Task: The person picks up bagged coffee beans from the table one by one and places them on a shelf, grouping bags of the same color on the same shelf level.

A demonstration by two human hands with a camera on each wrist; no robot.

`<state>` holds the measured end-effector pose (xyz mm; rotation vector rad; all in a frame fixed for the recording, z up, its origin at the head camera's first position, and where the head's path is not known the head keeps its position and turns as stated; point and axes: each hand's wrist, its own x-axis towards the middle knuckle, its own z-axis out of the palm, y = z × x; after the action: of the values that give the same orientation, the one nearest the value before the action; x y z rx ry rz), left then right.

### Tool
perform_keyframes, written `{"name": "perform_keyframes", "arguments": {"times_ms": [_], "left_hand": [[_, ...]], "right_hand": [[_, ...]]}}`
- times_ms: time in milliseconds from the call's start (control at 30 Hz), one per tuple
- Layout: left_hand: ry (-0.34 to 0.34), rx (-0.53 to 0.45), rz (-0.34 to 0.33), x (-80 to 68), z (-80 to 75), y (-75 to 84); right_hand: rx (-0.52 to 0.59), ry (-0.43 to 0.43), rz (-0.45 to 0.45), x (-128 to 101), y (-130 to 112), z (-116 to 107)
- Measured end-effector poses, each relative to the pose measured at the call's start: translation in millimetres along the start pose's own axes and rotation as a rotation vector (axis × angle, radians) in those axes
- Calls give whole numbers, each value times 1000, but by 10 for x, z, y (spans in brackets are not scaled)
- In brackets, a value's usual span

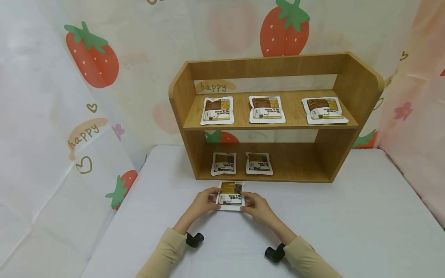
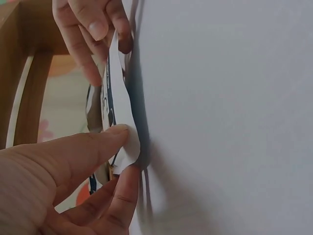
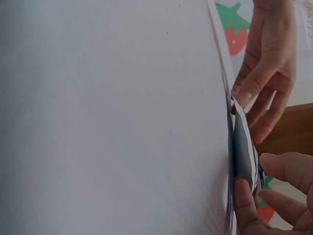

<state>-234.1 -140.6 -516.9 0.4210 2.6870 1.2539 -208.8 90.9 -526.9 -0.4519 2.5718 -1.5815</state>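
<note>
Packet in hand: a flat white packet (image 1: 230,195) with a brown and yellow print lies on the white table (image 1: 347,216), in the lower middle of the head view, just in front of the wooden shelf (image 1: 274,116).

Left hand: the left hand (image 1: 202,203) takes the left edge of the packet. In the left wrist view the thumb (image 2: 83,147) presses on top of the white corner (image 2: 124,142) and a finger comes from under it, so this is a narrow pinch holding the packet.

Right hand: the right hand (image 1: 255,205) holds the right edge of the same packet. In the right wrist view, at the lower right of the frame, the fingertips (image 3: 244,196) close on the thin edge of the packet (image 3: 243,147) (the edge is a little lifted from the table there).

Sleeves: both arms wear beige sleeves (image 1: 163,255), which come in from the bottom of the head view.

Wrist cameras: one black mount (image 1: 194,239) is seen at each wrist, low in the frame.

Shelf, upper board: three packets of the same kind lie flat in a row, at the left (image 1: 217,110), in the middle (image 1: 266,109) and at the right (image 1: 324,110), well apart from each other.

Shelf, lower board: two packets (image 1: 224,163) lie side by side in the left half, near each other; the right half is bare wood.

Background: a light curtain (image 1: 90,58) with red strawberries and the word "happy" hangs behind and on both sides.
</note>
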Motion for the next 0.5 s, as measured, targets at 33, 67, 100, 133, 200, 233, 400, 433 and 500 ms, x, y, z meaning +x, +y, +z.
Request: {"name": "perform_keyframes", "arguments": {"times_ms": [33, 67, 100, 133, 200, 233, 400, 433, 500], "left_hand": [[0, -5, -3, -2, 1, 4], [-2, -11, -7, -6, 2, 12], [-5, -16, -10, -9, 3, 16], [-5, -17, -11, -12, 5, 22], [-7, -19, -12, -16, 10, 32], [-8, -20, -14, -18, 13, 37], [-9, -18, -13, -29, 32, 56], [-10, -19, -12, -31, 37, 55], [-10, -15, -9, -31, 51, 50]], "right_hand": [[-8, 7, 10, 1, -5, 2], [-16, 14, 17, 0, -12, 3], [-20, 21, 23, -1, -19, 4], [-21, 28, 27, -4, -25, 4], [-20, 43, 35, -10, -33, 3], [-16, 49, 42, -14, -34, 3], [-1, 64, 64, -33, -17, -1], [-2, 65, 59, -38, -10, -4], [3, 68, 56, -43, 0, -10]]}}
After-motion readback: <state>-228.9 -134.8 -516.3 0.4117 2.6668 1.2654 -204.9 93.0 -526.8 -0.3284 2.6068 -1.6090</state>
